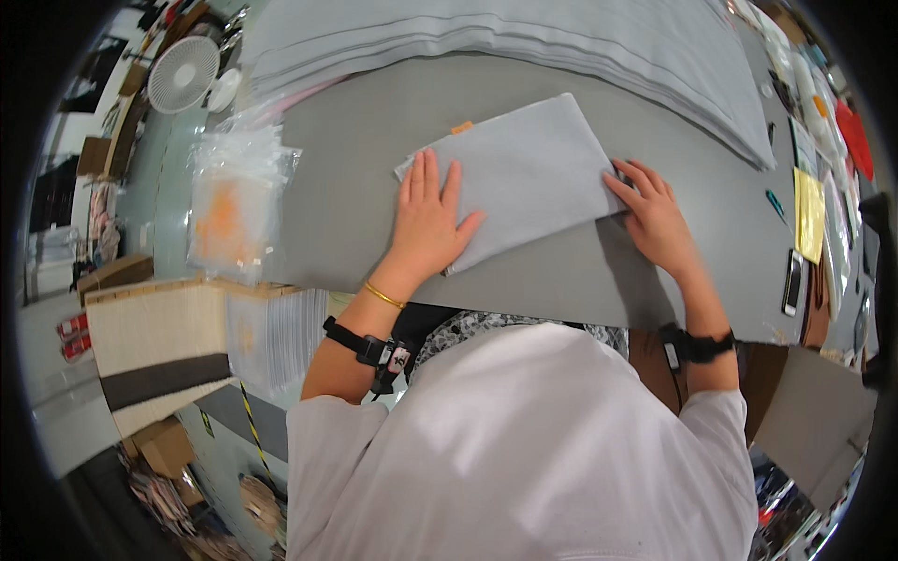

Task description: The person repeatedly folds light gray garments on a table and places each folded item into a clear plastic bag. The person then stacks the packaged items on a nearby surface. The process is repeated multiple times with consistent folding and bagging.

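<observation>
A folded piece of light grey fabric point(533, 178) lies at a slant on the grey table point(346, 196), with a small orange tag point(462, 127) sticking out at its far edge. My left hand point(428, 213) rests flat on the fabric's left end, fingers stretched out and thumb apart. At the right end, my right hand point(652, 208) touches the edge; its fingers are extended, and the fingertips partly go out of sight at the fabric's edge. Neither hand is wrapped round anything.
A wide stack of grey fabric point(505, 33) covers the table's far side. Clear plastic bags point(234, 206) lie at the left. A screwdriver point(776, 204), a phone point(792, 282) and a yellow packet point(809, 215) are at the right. Packed sheets point(276, 337) stand in a box at lower left.
</observation>
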Tool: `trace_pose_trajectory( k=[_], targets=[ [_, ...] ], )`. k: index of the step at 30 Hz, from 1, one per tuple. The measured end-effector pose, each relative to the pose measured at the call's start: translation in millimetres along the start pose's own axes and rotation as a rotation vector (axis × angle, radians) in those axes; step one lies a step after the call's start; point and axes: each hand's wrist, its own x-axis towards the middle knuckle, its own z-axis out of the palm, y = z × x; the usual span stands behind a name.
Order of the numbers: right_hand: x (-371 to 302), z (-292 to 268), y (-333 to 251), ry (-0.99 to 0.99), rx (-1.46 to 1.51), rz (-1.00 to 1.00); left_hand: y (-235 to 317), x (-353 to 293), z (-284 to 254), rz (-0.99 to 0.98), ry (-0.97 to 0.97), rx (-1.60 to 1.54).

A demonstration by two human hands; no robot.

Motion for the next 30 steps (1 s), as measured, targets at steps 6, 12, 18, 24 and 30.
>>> trace_pose_trajectory(
  k=[6,12,18,24,30],
  targets=[
    [73.0,17.5,-91.3,0.112,0.256,-0.022,44.6,-21.9,-2.1,-0.123,0.026,-0.099],
    [98.9,71.5,-126.0,-0.058,0.244,-0.169,40.3,-57.7,-14.4,-0.083,0.014,-0.156],
    [125.6,66.3,-88.8,0.014,0.287,-0.355,13.1,-26.8,-28.9,-0.112,0.201,-0.364],
    [144.1,61.7,-88.2,0.003,0.343,-0.376,-6.5,14.1,-13.1,-0.235,0.298,-0.497],
    [150.9,61.8,-79.6,0.036,0.382,-0.416,-3.5,13.9,-14.9,-0.166,0.438,-0.529]
  ],
)
